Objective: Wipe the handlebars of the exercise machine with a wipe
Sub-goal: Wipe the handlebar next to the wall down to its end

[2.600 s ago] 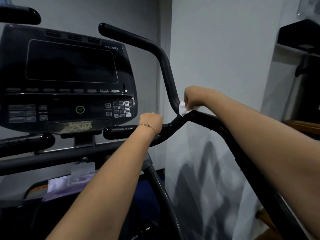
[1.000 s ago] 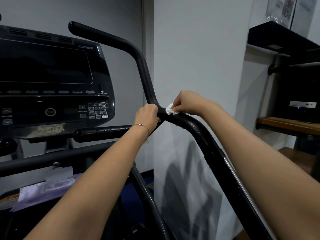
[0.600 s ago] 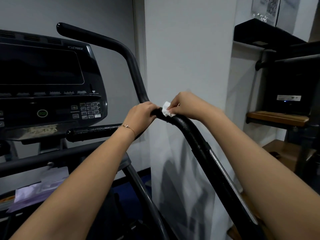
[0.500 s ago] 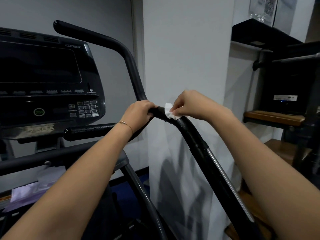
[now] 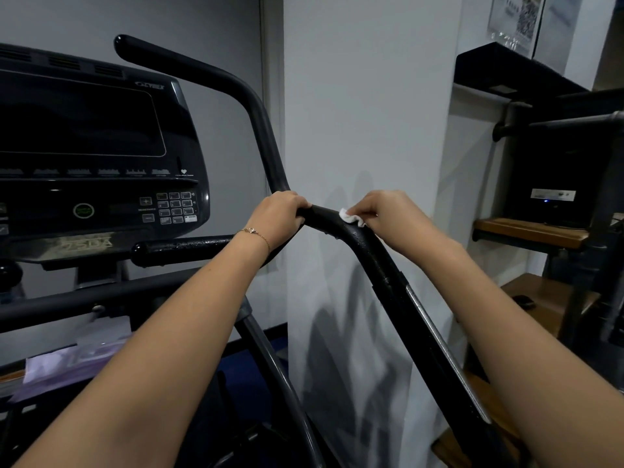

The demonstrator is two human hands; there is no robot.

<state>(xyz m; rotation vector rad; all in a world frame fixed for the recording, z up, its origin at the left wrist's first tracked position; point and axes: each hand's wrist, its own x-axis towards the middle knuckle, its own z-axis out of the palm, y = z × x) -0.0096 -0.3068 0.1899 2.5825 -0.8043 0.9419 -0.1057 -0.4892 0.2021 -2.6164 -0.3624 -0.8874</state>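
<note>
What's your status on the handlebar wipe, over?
Left hand grips handlebar at the bend. Right hand pinches wipe against bar beside it. Nothing in the way down the bar.

The handlebar (image 5: pixel 325 219) stands right of the console (image 5: pixel 101 146).
My left grip (image 5: pixel 277 217) sits at its bend, my right grip (image 5: pixel 388 211) just right, wipe (image 5: pixel 351 218) beneath it; shelf (image 5: pixel 530 231) far right.

You are seeing a purple pack (image 5: pixel 60 369) lying down low and a black box (image 5: pixel 553 163) sitting on a wooden shelf (image 5: pixel 530 233).
</note>
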